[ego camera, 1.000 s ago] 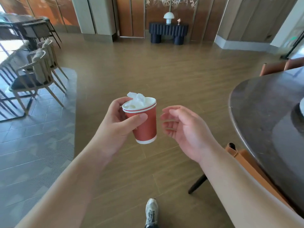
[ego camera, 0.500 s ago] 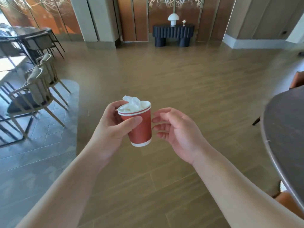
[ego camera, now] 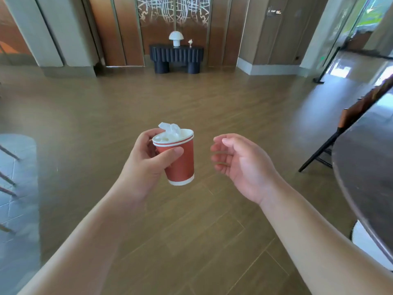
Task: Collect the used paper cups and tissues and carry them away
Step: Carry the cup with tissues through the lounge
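Note:
My left hand (ego camera: pixel 146 162) grips a red paper cup (ego camera: pixel 180 160) with white rims, thumb across its front and fingers behind. It looks like stacked cups, tilted slightly. Crumpled white tissue (ego camera: pixel 170 128) pokes out of the top. My right hand (ego camera: pixel 240 162) hovers to the right of the cup, apart from it, fingers loosely curled and holding nothing. Both hands are held out in front of me above a wooden floor.
A dark round table (ego camera: pixel 365 167) fills the right edge, with a black-legged chair (ego camera: pixel 331 141) tucked behind it. A dark console table (ego camera: pixel 176 56) with a white lamp (ego camera: pixel 176 38) stands against the far wall. Grey tiled floor (ego camera: pixel 17 188) lies at left.
The view has swung right and forward, toward the far wall. My right hand has drawn away from the cup. The left hand keeps its grip on the cup.

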### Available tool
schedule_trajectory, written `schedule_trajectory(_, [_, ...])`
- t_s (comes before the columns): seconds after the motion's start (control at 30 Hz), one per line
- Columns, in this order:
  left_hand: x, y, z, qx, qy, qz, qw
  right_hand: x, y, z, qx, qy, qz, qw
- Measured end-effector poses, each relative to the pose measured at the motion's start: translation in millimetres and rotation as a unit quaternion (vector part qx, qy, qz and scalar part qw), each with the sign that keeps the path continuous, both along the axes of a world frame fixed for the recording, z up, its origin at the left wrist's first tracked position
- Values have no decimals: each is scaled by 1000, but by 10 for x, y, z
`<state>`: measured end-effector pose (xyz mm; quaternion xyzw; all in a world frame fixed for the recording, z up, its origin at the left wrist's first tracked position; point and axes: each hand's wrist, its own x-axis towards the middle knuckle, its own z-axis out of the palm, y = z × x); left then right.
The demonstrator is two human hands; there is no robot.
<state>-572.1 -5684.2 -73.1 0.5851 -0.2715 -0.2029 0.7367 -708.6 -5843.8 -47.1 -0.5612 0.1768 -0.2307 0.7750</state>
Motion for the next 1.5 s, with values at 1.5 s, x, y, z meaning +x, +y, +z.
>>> schedule_trajectory(1.5, [7201,-5641,-133,33,-20,-48,998,7059,-5418,-276,38,9,-78,996])
